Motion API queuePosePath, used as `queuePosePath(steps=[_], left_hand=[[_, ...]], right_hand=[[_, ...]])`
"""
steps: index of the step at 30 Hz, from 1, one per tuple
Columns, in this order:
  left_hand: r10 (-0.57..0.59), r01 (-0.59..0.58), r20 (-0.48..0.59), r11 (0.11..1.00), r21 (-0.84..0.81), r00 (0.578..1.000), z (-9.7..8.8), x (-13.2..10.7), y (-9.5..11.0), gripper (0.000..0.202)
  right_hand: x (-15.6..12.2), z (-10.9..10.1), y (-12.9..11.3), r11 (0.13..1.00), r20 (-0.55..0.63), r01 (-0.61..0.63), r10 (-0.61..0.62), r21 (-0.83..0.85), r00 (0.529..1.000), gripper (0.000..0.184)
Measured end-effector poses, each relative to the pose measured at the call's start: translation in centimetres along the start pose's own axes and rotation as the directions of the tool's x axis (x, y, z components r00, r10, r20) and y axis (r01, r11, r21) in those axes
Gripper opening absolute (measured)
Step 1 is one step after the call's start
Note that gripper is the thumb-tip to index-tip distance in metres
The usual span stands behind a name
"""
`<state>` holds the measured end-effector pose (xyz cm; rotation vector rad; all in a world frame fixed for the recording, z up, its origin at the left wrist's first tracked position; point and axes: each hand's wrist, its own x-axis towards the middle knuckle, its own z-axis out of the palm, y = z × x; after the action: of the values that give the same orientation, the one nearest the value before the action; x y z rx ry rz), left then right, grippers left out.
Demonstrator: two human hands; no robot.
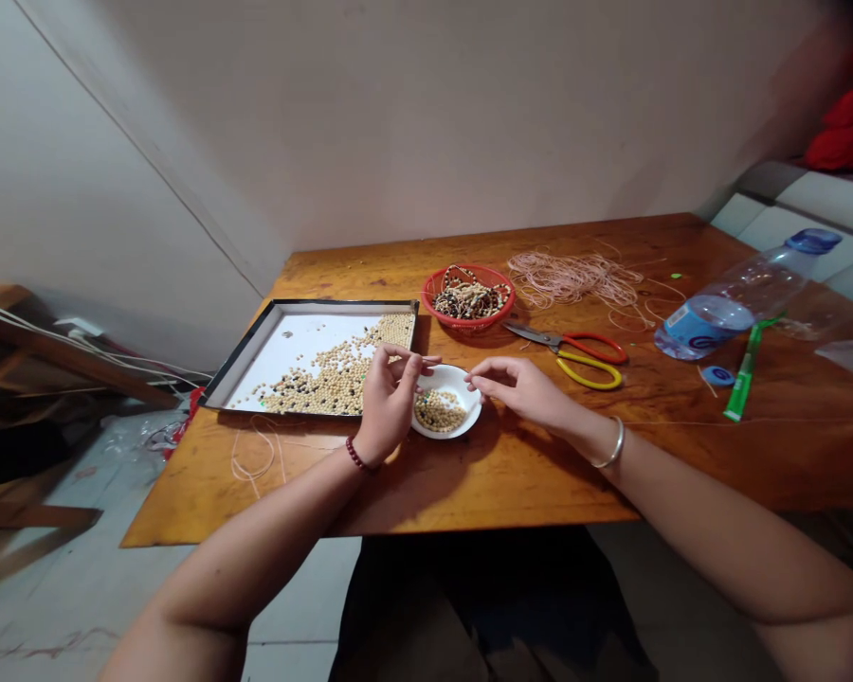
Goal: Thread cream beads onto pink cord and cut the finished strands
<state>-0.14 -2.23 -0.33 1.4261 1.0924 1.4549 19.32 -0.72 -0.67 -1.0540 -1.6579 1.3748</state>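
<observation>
Over a small white bowl [473, 414] of pale and dark beads, my two hands face each other. My left hand [392, 403] is closed in a pinch at the bowl's left side, beside the tray's edge. At the right rim, my right hand [522, 386] pinches with thumb and forefinger. Whatever lies between the fingertips of either hand is too small to make out. A shallow black-edged tray [256, 352] with a white bottom holds many loose beads, mostly pale with some dark. A thin pale cord [252, 472] lies in loops on the table left of my left wrist.
Behind the bowl stands a red basket [467, 324] of strung beads. Scissors [558, 343] with red and yellow handles lie to its right, before a tangled heap of pinkish cord [575, 278]. Further right are a clear plastic bottle [746, 294], a blue cap [717, 376] and a green packet [746, 374].
</observation>
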Motion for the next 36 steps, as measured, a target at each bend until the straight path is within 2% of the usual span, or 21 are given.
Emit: queuePosePath(steps=[5, 15, 19, 23, 28, 31, 36], left_hand=[[-0.001, 0.001, -0.016, 1.0, -0.017, 1.0, -0.2, 0.3, 0.4, 0.024], [-0.002, -0.004, -0.09, 0.998, -0.057, 0.996, -0.5, 0.7, 1.1, 0.027], [-0.045, 0.034, -0.128, 0.995, -0.091, 0.991, -0.7, 1.0, 1.2, 0.028], [-0.094, 0.076, -0.155, 0.99, -0.116, 0.983, -0.9, 1.3, 1.0, 0.029], [-0.208, 0.175, -0.206, 0.97, -0.166, 0.956, -1.4, 1.8, 0.8, 0.029], [-0.25, 0.208, -0.213, 0.957, -0.202, 0.944, -1.6, 1.9, 0.7, 0.029], [-0.23, 0.197, -0.199, 0.965, -0.173, 0.953, -1.6, 1.9, 0.8, 0.029]], right_hand=[[0.3, -0.3, 0.0, 0.999, -0.01, -0.017, 0.018, 0.032, 1.0, 0.019], [0.8, -0.8, 1.0, 0.997, -0.07, -0.05, 0.054, 0.065, 0.996, 0.017], [0.9, -1.1, 1.0, 0.993, -0.032, -0.056, 0.059, 0.107, 0.998, 0.018], [0.7, -1.3, 0.5, 0.99, 0.029, -0.061, 0.058, 0.126, 0.998, 0.029], [0.6, -1.4, 0.2, 0.972, 0.029, -0.129, 0.126, 0.199, 0.992, 0.048], [0.7, -1.5, 0.4, 0.971, 0.024, -0.131, 0.129, 0.201, 0.991, 0.048], [0.9, -1.7, 0.7, 0.985, 0.017, -0.104, 0.102, 0.135, 0.995, 0.041]])
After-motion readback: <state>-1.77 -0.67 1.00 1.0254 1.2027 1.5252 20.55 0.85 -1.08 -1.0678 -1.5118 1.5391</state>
